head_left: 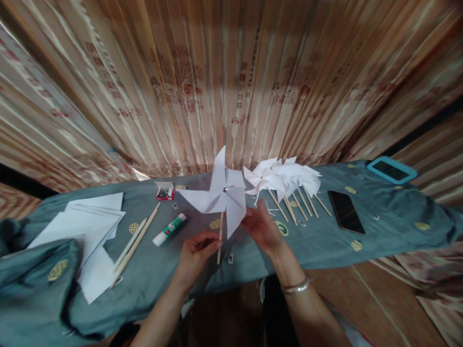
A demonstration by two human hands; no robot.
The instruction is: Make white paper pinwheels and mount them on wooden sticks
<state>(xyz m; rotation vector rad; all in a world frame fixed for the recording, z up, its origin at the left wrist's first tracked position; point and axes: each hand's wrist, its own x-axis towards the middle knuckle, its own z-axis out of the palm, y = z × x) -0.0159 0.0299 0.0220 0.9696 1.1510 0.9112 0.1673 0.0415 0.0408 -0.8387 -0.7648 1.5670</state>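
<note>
A white paper pinwheel [217,195] on a thin wooden stick stands up in front of me, with a small dark pin at its centre. My left hand [200,250] is closed around the lower part of the stick in a pinch. Beside the pinwheel's right-hand blade is my right hand [263,226], its fingers apart and the tips close to the paper; whether they touch it I cannot tell. Several more white pinwheels [285,177] lie overlapping just beyond my right hand, their sticks pointing towards me.
On the cloth-covered table [321,250] lie a glue stick [169,230], a small red box [165,191], loose wooden sticks [135,245] and white paper sheets [77,224] at left. A phone [346,212] and a blue-framed object [391,169] are at right. A curtain [217,86] hangs behind.
</note>
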